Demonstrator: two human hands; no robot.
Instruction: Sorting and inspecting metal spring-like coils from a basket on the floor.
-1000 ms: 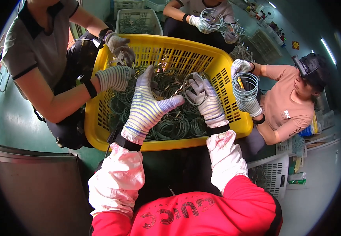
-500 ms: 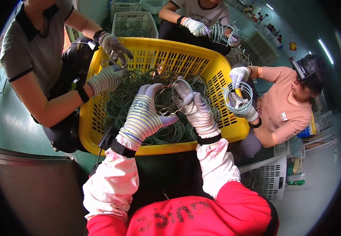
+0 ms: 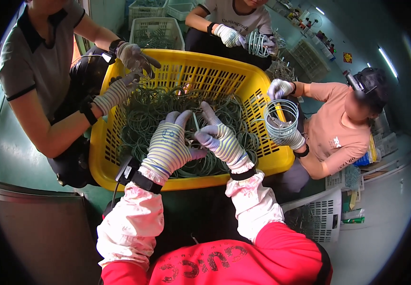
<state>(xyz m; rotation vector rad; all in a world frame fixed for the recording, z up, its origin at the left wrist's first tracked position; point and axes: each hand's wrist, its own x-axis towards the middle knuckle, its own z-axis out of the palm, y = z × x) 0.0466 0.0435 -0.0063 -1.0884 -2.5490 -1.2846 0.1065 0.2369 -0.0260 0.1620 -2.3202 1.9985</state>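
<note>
A yellow basket with slotted walls fills the middle of the scene, heaped with tangled greenish wire rings. Over its near half are the person's gloved hands. The left hand has its thumb spread well away from its gently bent fingers, gripping nothing visible. The right hand has fingers partly bent; a thin pale piece of wire stands between the hands, beside its fingertips, but I cannot tell whether they pinch it.

The floor is green at left and paler at right. Near left is a dark metal panel. Co-workers sit left, far and right around the basket, the right one holding pale wire coils. White crates stand behind at far left and at near right; a tube light glows at far right.
</note>
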